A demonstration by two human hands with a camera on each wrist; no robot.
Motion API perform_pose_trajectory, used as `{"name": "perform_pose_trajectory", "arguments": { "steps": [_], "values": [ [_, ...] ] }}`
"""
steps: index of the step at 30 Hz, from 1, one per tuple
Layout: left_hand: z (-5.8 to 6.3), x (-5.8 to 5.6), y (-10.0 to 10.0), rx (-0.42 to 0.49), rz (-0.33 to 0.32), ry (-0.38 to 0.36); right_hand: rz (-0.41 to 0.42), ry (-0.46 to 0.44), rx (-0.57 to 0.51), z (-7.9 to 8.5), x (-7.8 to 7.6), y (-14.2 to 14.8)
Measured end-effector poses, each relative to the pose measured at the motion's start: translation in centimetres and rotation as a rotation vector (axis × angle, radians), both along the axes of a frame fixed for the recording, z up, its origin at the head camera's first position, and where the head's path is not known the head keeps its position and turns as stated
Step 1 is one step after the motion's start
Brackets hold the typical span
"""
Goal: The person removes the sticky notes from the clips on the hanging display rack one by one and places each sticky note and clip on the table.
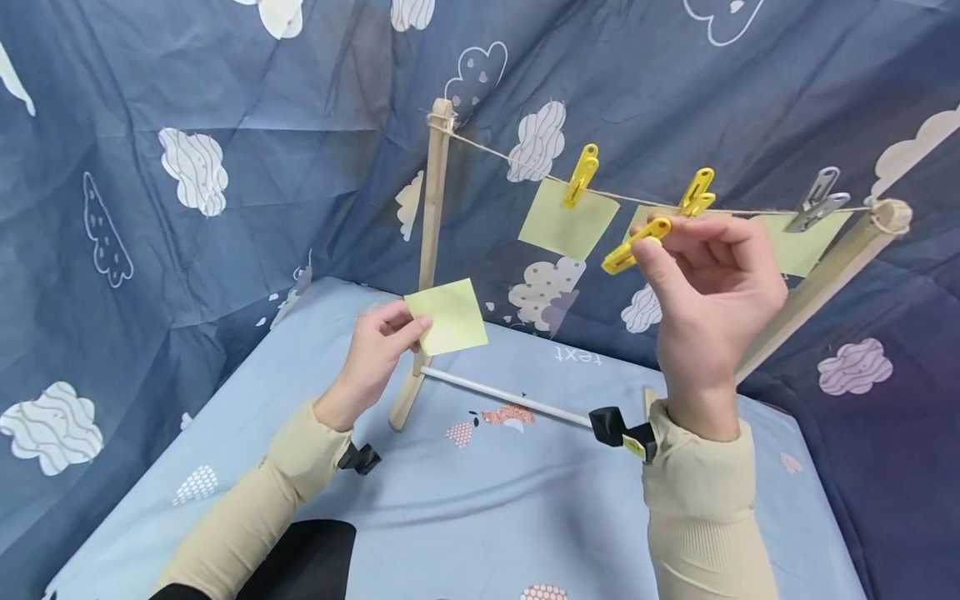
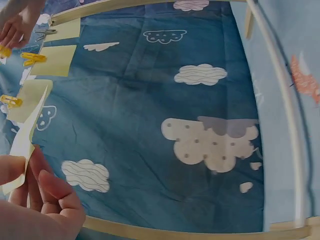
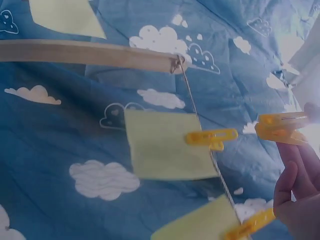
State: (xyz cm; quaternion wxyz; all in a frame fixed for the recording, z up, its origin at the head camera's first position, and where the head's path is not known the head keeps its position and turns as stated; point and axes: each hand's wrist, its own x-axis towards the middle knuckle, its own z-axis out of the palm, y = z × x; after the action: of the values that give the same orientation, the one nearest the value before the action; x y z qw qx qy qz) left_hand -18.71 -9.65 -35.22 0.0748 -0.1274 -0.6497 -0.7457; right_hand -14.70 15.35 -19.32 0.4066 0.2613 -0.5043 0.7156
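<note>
My left hand (image 1: 380, 348) pinches a pale yellow sticky note (image 1: 452, 319) by its left edge, in front of the left wooden post. In my right hand (image 1: 712, 292), thumb and fingers grip a yellow clothespin (image 1: 636, 246), held in front of the string (image 1: 495, 152). One note (image 1: 567, 221) hangs on the string from a yellow clothespin (image 1: 581, 175). Another yellow clothespin (image 1: 697, 192) holds a second note, partly hidden behind my right hand. Near the right post a grey clothespin (image 1: 819, 200) holds a third note (image 1: 806, 242). The right wrist view shows the held clothespin (image 3: 282, 127) beside the string.
A left wooden post (image 1: 433, 200) and a right wooden post (image 1: 825, 287) carry the string. A white rod (image 1: 510, 397) runs low between them. The stand rests on a light blue sheet (image 1: 480, 475), and dark blue cloud-print fabric (image 1: 285, 192) hangs behind.
</note>
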Motion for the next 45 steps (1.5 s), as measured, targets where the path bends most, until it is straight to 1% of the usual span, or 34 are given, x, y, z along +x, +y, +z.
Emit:
{"name": "perform_pose_trajectory", "arguments": {
  "steps": [2, 5, 10, 12, 15, 17, 20, 22, 24, 27, 31, 33, 36, 39, 45],
  "values": [
    [-0.7, 0.3, -0.3, 0.005, -0.002, -0.043, 0.002, -0.001, -0.028, -0.7, 0.1, 0.6],
    [-1.5, 0.8, -0.7, 0.069, -0.024, -0.129, 0.005, -0.009, -0.057, -1.8, 0.1, 1.6],
    [-2.7, 1.5, -1.3, 0.189, -0.057, -0.322, 0.000, -0.042, -0.083, -4.0, 0.1, 3.4],
    [-3.3, 1.8, -1.4, 0.203, -0.061, -0.383, -0.014, -0.066, -0.089, -4.7, 0.2, 4.1],
    [-4.2, 2.2, -1.4, 0.192, -0.057, -0.419, -0.034, -0.105, -0.093, -6.0, 0.4, 5.0],
    [-4.9, 2.4, -1.2, 0.145, -0.047, -0.406, -0.043, -0.130, -0.093, -6.8, 0.5, 5.5],
    [-6.0, 2.7, -1.1, 0.015, -0.011, -0.370, -0.033, -0.154, -0.112, -8.1, 0.6, 6.3],
    [-6.7, 2.9, -1.1, -0.086, -0.002, -0.339, -0.042, -0.169, -0.114, -9.0, 0.6, 6.8],
    [-7.1, 3.1, -1.1, -0.162, -0.016, -0.326, -0.055, -0.180, -0.115, -9.7, 0.7, 7.3],
    [-7.5, 3.3, -1.1, -0.231, -0.060, -0.306, -0.085, -0.211, -0.101, -10.7, 1.0, 8.0],
    [-7.9, 3.5, -1.0, -0.276, -0.114, -0.302, -0.101, -0.250, -0.089, -12.1, 1.5, 8.9],
    [-8.1, 3.5, -1.0, -0.284, -0.135, -0.309, -0.106, -0.263, -0.087, -12.8, 1.7, 9.2],
    [-8.4, 3.6, -0.9, -0.288, -0.155, -0.325, -0.113, -0.278, -0.083, -13.9, 2.0, 9.7],
    [-8.7, 3.6, -0.7, -0.301, -0.173, -0.320, -0.128, -0.314, -0.079, -14.9, 2.4, 10.2],
    [-9.6, 3.4, -0.3, -0.354, -0.220, -0.265, -0.195, -0.497, -0.061, -17.3, 3.2, 11.4]
  ]
}}
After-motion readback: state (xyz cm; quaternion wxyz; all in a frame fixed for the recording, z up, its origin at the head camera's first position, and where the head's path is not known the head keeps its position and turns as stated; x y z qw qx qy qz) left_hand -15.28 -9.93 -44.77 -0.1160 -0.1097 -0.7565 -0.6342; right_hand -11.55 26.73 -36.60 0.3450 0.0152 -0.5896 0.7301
